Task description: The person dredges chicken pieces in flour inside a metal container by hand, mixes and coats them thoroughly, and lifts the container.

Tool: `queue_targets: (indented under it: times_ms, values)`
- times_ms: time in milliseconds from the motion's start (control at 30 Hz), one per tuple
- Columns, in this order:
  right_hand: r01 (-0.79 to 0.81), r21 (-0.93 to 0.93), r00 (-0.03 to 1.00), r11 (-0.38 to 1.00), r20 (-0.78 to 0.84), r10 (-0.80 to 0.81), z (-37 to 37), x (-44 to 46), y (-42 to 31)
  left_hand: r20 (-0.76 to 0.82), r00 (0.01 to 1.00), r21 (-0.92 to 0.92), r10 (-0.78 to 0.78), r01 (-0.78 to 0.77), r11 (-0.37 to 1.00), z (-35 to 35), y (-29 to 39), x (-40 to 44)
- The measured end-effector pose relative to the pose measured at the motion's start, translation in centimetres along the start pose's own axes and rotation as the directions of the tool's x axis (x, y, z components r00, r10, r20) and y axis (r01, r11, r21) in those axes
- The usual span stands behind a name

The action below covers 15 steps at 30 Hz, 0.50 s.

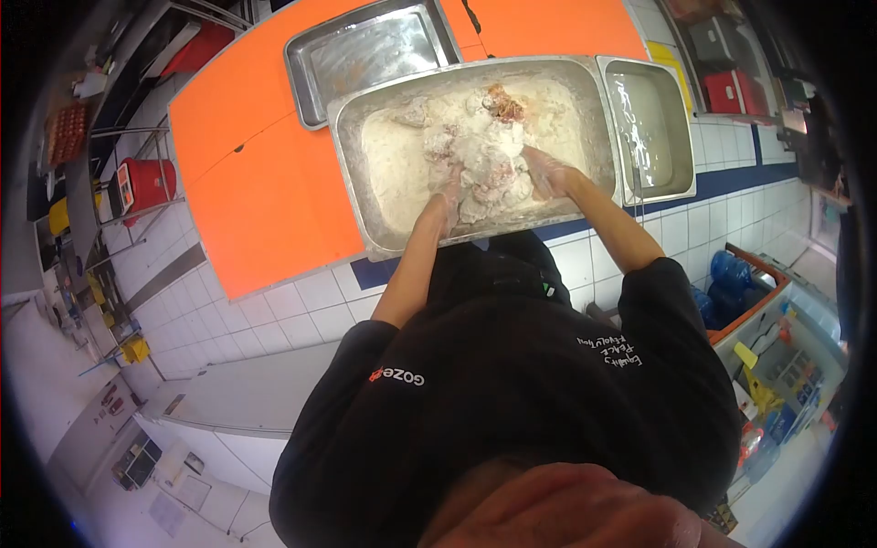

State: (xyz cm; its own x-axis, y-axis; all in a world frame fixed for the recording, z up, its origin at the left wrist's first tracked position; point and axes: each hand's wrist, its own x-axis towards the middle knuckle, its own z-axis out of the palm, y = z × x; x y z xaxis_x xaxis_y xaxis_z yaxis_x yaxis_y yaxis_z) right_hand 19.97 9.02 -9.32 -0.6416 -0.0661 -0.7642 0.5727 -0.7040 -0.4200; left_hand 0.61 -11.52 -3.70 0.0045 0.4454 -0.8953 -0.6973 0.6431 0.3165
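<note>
A deep metal pan [352,183] holds white flour [388,173] and a heap of flour-coated raw meat pieces [489,169]. My left hand [446,203], dusted with flour, is cupped against the heap's left side. On the right side my right hand [548,173], also floury, curves around the pieces, so the heap sits between both palms. The fingertips of both hands are partly buried in meat and flour. A reddish, less coated piece [502,103] lies at the far side of the heap.
A shallow metal tray [311,78] with a wet-looking bottom rests behind the pan on the orange table [265,183]. Joined to the pan's right is a narrower metal container [653,132] of clear liquid. Blue water bottles [731,272] stand at the lower right.
</note>
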Motion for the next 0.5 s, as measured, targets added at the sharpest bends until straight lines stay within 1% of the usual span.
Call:
queue_targets:
  times_ms: [33, 100, 133, 167, 200, 233, 267, 333, 367, 433, 467, 500]
  values:
    - [0.007, 0.0, 1.0, 1.0, 0.007, -0.007, 2.1, -0.2, -0.5, -0.007, 1.0, 0.005, 0.006, -0.006, 1.0, -0.9, -0.6, 0.3]
    - [0.043, 0.031, 0.999, 0.999, -0.034, -0.042, 8.6, -4.1, -3.2, -0.045, 0.98, -0.049, 0.195, -0.197, 0.979, -2.7, -1.2, 0.1]
    - [0.05, 0.043, 0.998, 0.998, -0.026, -0.049, 10.4, -4.5, -3.8, -0.052, 0.98, -0.043, 0.194, -0.196, 0.98, -3.4, -0.5, -0.8]
    - [0.056, 0.056, 0.998, 0.997, -0.017, -0.055, 12.3, -4.8, -4.3, -0.123, 0.968, 0.011, 0.217, -0.217, 0.976, -3.9, 0.5, -2.3]
    - [0.02, 0.178, 1.0, 0.984, 0.02, -0.024, 12.9, -4.2, -3.9, -0.194, 0.951, 0.064, 0.24, -0.232, 0.971, -4.0, 1.4, -3.6]
    - [-0.021, 0.293, 0.998, 0.956, 0.061, 0.003, 13.6, -3.6, -3.7, -0.203, 0.95, 0.066, 0.238, -0.229, 0.971, -3.9, 2.1, -4.6]
    - [-0.028, 0.292, 0.997, 0.956, 0.071, 0.007, 15.1, -4.2, -4.4, -0.223, 0.925, 0.207, 0.309, -0.265, 0.942, -3.7, 2.8, -5.2]
    - [0.105, 0.292, 0.99, 0.951, 0.058, -0.127, 17.5, -5.9, -5.6, -0.225, 0.865, 0.476, 0.449, -0.305, 0.825, -3.0, 4.6, -6.3]
    - [0.101, 0.287, 0.99, 0.953, 0.064, -0.124, 16.6, -5.2, -4.8, -0.209, 0.831, 0.596, 0.516, -0.31, 0.741, -2.4, 5.6, -6.8]
    - [0.172, 0.549, 0.959, 0.818, 0.098, -0.267, 13.4, -4.0, -2.2, -0.182, 0.798, 0.7, 0.574, -0.304, 0.646, -0.7, 7.3, -8.0]
    - [0.188, 0.6, 0.964, 0.778, 0.037, -0.262, 13.7, -4.8, -2.9, -0.138, 0.731, 0.743, 0.668, -0.369, 0.558, 0.7, 8.4, -8.7]
    - [0.186, 0.598, 0.966, 0.78, 0.034, -0.257, 13.7, -6.1, -3.5, -0.088, 0.658, 0.778, 0.748, -0.423, 0.464, 1.9, 8.7, -8.8]
